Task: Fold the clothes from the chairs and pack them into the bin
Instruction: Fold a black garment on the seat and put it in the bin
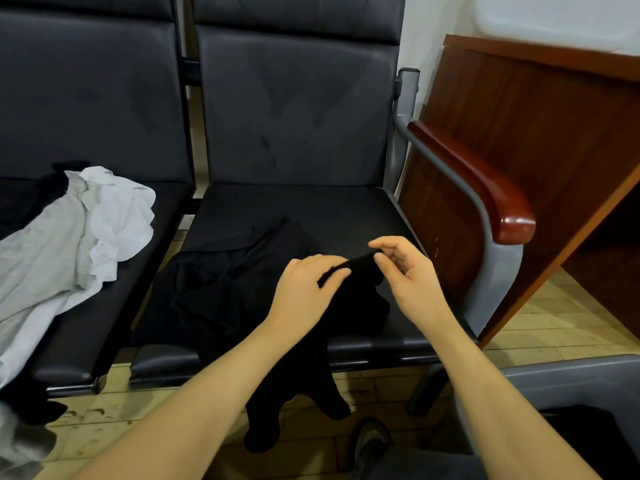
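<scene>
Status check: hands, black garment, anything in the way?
Both hands, left hand and right hand, pinch black garment on seat. Garment unfolded, hanging over front edge. White shirt waits on next chair. Nothing blocking.

Left hand (pixel 304 285), right hand (pixel 405 271) pinching.

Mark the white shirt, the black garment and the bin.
white shirt (pixel 69 230): head view, crumpled body.
black garment (pixel 214 292): head view, part spread on seat.
bin (pixel 554 372): head view, grey rim.

Both hands (pixel 304 289) (pixel 405 275) pinching black garment (pixel 221 292) on chair seat (pixel 346 216), white shirt (pixel 69 230) beside
</scene>
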